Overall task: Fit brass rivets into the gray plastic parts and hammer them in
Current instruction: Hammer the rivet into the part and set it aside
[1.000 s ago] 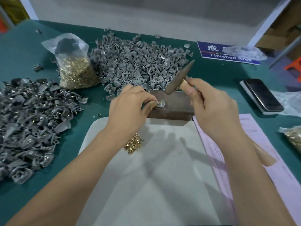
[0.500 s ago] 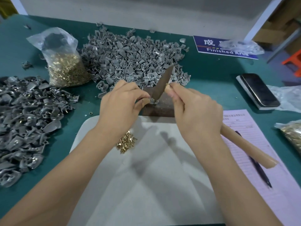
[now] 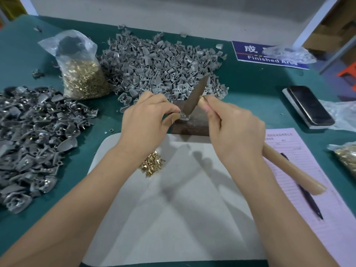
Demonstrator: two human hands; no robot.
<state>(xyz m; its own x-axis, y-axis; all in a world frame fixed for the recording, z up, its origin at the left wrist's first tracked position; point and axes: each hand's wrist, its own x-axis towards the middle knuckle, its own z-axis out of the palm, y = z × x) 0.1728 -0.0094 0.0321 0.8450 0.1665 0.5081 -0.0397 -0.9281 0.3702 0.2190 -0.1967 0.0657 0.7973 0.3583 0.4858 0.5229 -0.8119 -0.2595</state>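
My left hand (image 3: 146, 120) pinches a gray plastic part (image 3: 184, 117) with a brass rivet in it, on the left end of a dark rusty metal block (image 3: 194, 126). My right hand (image 3: 233, 130) grips a hammer close under its head. The hammer's dark metal head (image 3: 194, 95) points down with its lower end on the part, and its pale wooden handle (image 3: 294, 170) sticks out to the lower right. A small heap of loose brass rivets (image 3: 152, 163) lies on the white mat (image 3: 173, 218) under my left wrist.
A pile of gray parts (image 3: 158, 64) lies behind the block; another pile with rivets fitted (image 3: 32, 135) is at the left. A bag of rivets (image 3: 81, 74) stands at the back left. To the right are a phone (image 3: 310, 105), pink paper (image 3: 308, 180), a pen (image 3: 308, 197) and a second rivet bag (image 3: 346, 157).
The hammer head has come down from a raised tilt onto the part on the block. My left hand keeps its pinch on the part.
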